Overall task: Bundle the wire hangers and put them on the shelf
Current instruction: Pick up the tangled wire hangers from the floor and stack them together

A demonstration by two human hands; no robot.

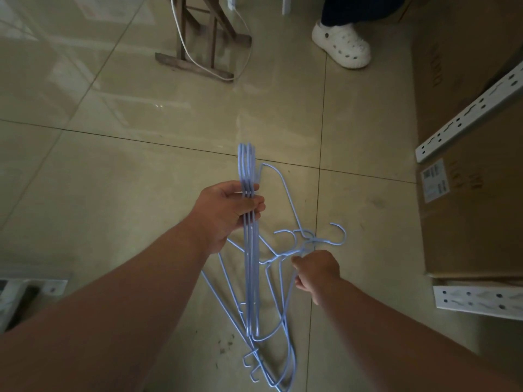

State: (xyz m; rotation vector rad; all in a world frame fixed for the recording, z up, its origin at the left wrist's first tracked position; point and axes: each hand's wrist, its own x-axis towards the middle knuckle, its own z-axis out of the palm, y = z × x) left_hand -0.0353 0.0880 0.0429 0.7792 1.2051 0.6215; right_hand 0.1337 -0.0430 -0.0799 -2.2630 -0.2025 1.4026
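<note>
Centre of frame: left hand (226, 210) grips a stack of blue wire hangers (250, 250), fingers curled round the aligned wires, thumb on the near side. Lower right of centre: right hand (315, 271) pinches the necks just below the hooks (338, 234). Remaining hanger wires splay downward over the tiled floor (113, 171).

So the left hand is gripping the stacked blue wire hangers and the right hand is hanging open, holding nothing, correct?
Not quite. In the head view the left hand does grip the stacked blue wire hangers, but the right hand is pinching the hanger necks, not open.
</note>
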